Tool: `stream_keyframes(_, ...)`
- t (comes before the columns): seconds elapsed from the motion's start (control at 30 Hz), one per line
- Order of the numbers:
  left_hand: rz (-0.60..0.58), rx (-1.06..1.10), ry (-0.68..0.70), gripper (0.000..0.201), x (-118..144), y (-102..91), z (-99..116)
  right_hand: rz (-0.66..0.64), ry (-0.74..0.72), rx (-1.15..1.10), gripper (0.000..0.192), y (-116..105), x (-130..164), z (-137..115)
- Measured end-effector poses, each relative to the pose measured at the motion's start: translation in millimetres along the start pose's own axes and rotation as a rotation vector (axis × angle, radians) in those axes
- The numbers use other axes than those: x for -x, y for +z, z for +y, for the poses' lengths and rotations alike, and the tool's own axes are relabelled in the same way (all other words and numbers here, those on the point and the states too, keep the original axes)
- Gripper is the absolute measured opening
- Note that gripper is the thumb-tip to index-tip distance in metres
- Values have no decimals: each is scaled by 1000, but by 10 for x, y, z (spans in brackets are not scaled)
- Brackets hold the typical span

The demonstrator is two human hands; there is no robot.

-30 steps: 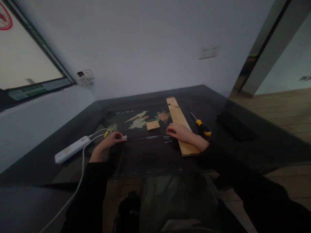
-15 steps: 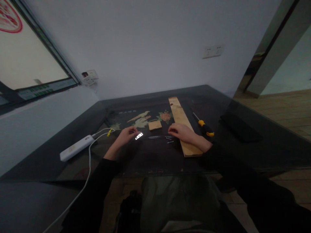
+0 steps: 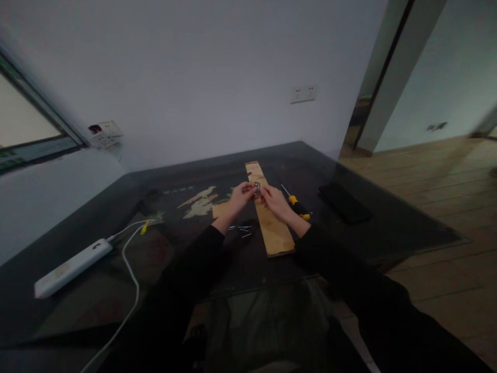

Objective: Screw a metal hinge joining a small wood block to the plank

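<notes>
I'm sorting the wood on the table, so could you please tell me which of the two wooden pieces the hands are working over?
The long wooden plank: both hands meet above its far half. The small wooden block lies left of it, untouched.

At frame centre, the left hand (image 3: pixel 237 197) and right hand (image 3: pixel 276 200) are pinching a small metal plate (image 3: pixel 257 187) together over the wooden strip (image 3: pixel 272 228); a screwdriver (image 3: pixel 297 204) is lying just right.
</notes>
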State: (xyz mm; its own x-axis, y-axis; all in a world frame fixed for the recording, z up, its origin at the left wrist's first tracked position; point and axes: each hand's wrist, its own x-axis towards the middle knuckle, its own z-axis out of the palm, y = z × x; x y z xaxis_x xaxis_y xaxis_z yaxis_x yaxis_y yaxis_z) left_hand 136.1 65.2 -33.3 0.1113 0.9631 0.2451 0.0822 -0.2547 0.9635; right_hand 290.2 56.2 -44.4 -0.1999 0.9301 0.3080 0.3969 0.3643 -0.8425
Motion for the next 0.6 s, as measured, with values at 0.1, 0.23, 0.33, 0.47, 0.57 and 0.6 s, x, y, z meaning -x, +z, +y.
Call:
stream_keyframes(0.1, 22, 18, -19, 26, 164, -14, -122, -36, -52, 55, 30, -23, 5, 40)
stream_keyframes(0.23, 56, 1, -65, 26, 408, -128, -231, -190, -137, 47, 27, 48, 67, -44)
stream_keyframes(0.33, 69, -18, -72, 23, 525, -203, -248, -225, -186, 66, 23, 116, 110, -110)
stream_keyframes(0.47, 113, -84, -3, 21, 612, -281, -163, -221, -195, 124, 32, 165, 140, -152)
stream_keyframes(0.57, 92, -151, 48, 19, 668, -308, -98, -250, -193, 117, 35, 182, 170, -164)
stream_keyframes(0.6, 73, -164, 53, 18, 684, -311, -88, -259, -197, 109, 33, 187, 182, -162)
